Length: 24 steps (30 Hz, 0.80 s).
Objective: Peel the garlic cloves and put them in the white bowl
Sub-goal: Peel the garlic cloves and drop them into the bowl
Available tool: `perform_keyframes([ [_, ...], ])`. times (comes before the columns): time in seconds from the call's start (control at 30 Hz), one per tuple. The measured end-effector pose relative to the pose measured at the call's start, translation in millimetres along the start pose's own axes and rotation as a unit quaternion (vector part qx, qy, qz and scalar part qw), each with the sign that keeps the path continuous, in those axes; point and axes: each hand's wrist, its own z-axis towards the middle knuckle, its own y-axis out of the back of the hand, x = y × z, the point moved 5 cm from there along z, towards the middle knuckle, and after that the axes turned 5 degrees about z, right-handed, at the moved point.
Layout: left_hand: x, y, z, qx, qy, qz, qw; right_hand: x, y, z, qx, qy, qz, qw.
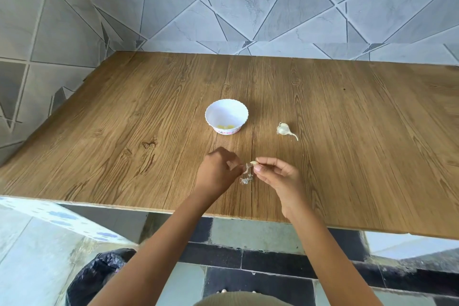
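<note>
Pinched at the fingertips of the right hand (275, 172), the garlic clove (253, 163) is held just above the surface (347, 131) in the narrow gap between the two hands. Its long axis runs crosswise, with the free end towards the left hand (217, 172). The right thumb and forefinger grip it and the other fingers are loosely curled. The left hand is curled tight and appears to pinch a strip of skin (247, 168) that hangs off the clove's end, so I judge the peeling unfinished.

Directly below the hands lie a few peel scraps (246, 179). The white bowl (226, 107) stands beyond the hands, straight ahead of the left and ahead and to the left of the right. It already holds some yellowish peeled cloves (226, 127). The left hand is nearer the bowl, but the right has the clove, and nothing stands between it and the bowl. The rest of the garlic bulb (284, 129) lies ahead of the right hand, well apart from the bowl. A bin (99, 276) lined with a black bag sits on the floor below the left forearm.
</note>
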Motion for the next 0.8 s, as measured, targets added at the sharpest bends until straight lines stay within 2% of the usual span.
perform_keyframes([
  [0.03, 1, 2, 0, 0.007, 0.03, -0.076, 0.997, 1, 0, 0, 0.0, 0.022, -0.018, 1.0],
  [0.1, 0, 0, -2, 0.069, 0.094, -0.253, 0.96, 4, 0, -1, 0.003, 0.065, -0.047, 0.997],
  [0.13, -1, -3, -2, 0.098, 0.115, -0.311, 0.938, 5, -1, -1, 0.007, 0.084, -0.059, 0.995],
  [0.2, -2, -5, -2, 0.123, 0.131, -0.358, 0.916, 7, -2, -2, 0.022, 0.123, -0.083, 0.989],
  [0.3, -4, -5, -3, 0.14, 0.145, -0.401, 0.894, 11, -5, -4, 0.044, 0.164, -0.095, 0.981],
  [0.4, -6, -7, -5, 0.16, 0.155, -0.435, 0.873, 12, -5, -5, 0.052, 0.166, -0.08, 0.981],
  [0.47, -6, -8, -6, 0.159, 0.15, -0.43, 0.876, 10, -5, -5, 0.05, 0.16, -0.084, 0.982],
  [0.57, -9, -9, -8, 0.142, 0.122, -0.381, 0.905, 5, -7, -4, 0.037, 0.138, -0.091, 0.986],
  [0.63, -11, -10, -9, 0.125, 0.122, -0.367, 0.914, 3, -7, -3, 0.031, 0.118, -0.086, 0.989],
  [0.8, -8, -9, -6, 0.104, 0.173, -0.409, 0.89, 3, -7, -1, 0.021, 0.091, -0.08, 0.992],
])
